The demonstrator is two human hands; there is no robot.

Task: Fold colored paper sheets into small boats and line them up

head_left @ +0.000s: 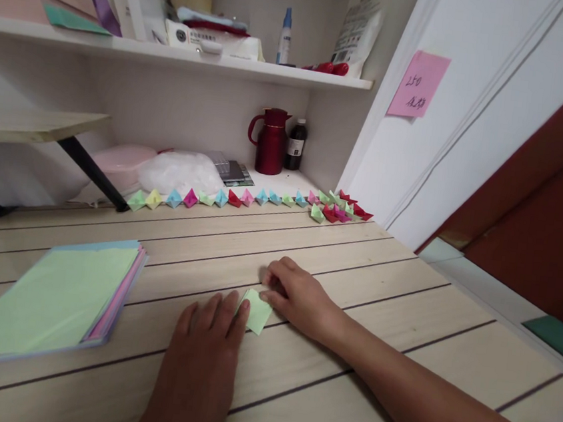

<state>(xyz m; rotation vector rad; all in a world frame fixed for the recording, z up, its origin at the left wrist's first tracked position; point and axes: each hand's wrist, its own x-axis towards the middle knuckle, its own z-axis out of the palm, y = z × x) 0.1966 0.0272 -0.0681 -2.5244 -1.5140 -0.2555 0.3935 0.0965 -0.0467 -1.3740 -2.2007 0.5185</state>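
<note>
A small folded piece of light green paper (257, 313) lies on the wooden-plank table between my hands. My left hand (213, 331) rests palm down at its left side, fingers stretched out and slightly apart, with the thumb side touching the paper's edge. From the right, my right hand (297, 296) reaches in with curled fingers, its thumb and fingertips closed at the paper's upper right edge. To the left sits a stack of coloured paper sheets (51, 301), green on top. Small folded paper boats (191, 197) in several colours stand in a row along the table's far edge.
More paper boats (331, 212) cluster at the far right corner. Behind them a dark red jug (271, 144) and a dark bottle (296, 145) stand under a white shelf (216, 62). A plastic bag (179, 173) and the black leg of a small stand (94, 173) are at the back left.
</note>
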